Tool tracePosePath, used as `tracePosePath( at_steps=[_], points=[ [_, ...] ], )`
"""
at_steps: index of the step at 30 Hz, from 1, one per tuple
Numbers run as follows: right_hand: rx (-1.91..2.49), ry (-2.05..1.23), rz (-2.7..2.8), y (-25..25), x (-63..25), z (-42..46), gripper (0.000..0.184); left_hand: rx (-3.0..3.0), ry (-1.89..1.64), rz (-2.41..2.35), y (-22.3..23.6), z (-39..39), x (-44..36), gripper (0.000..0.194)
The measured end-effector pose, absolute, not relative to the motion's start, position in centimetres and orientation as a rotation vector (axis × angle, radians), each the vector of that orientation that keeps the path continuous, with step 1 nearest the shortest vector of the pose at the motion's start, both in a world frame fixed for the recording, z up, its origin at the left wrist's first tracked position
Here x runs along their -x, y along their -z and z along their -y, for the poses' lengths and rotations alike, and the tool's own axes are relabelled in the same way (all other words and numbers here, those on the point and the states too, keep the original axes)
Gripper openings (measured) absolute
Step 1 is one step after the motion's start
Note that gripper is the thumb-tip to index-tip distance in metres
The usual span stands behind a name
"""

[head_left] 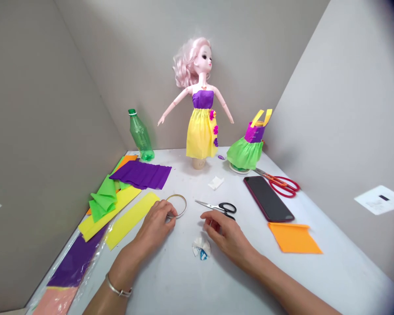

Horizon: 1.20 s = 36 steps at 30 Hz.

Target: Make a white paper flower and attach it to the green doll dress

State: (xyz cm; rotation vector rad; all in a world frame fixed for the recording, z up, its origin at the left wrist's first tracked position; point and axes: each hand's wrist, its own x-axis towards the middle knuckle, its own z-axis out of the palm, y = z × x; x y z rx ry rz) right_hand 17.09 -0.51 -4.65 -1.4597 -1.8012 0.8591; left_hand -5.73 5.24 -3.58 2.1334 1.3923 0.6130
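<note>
My left hand [156,221] is closed in a pinch on the left edge of a thin gold-coloured ring [185,202], perhaps a bangle or a nearly used-up tape roll. My right hand [228,236] is loosely curled with its fingers apart, and nothing shows in it. Just beyond it lie small black-handled scissors [216,206], their blades pointing left and one handle loop partly hidden by the hand. Between my hands, nearer to me, rests a crumpled white and blue scrap [202,248]. A small white piece [216,182] lies farther back.
A pink-haired doll [202,100] stands at the back. Left of it are a green bottle [140,135] and coloured crepe sheets [141,173]. On the right are a small green dress [246,151], red-handled scissors [284,186], a phone [268,199] and an orange piece [295,238].
</note>
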Motion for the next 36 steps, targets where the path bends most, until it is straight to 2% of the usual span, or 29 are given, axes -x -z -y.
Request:
tracePosePath(
  at_steps=[3,5,10,17,27,36],
  points=[
    [1.413,-0.856,1.737,4.5,-16.9,0.4,0.024,-1.988,-0.656,-1.276,2.2,-4.6,5.2,0.009],
    [1.361,-0.871,1.685,4.1,-16.8,0.5,0.031,-1.75,-0.698,-1.134,1.5,-4.0,4.6,0.01],
    [1.244,-0.85,1.625,3.2,-16.7,1.1,0.047,-1.32,-0.705,-0.777,2.2,-2.7,2.9,0.025],
    [1.235,-0.807,1.614,2.8,-17.4,1.1,0.028,-1.24,-0.744,-0.68,3.2,-2.2,1.6,0.037],
    [1.201,-0.737,1.678,3.2,-17.2,1.4,0.026,-1.23,-0.822,-0.761,2.7,-1.9,1.5,0.029],
    [1.081,-0.368,1.956,3.1,-17.1,2.1,0.028,-1.259,-0.86,-0.788,2.7,-1.2,0.9,0.028]
  ],
)
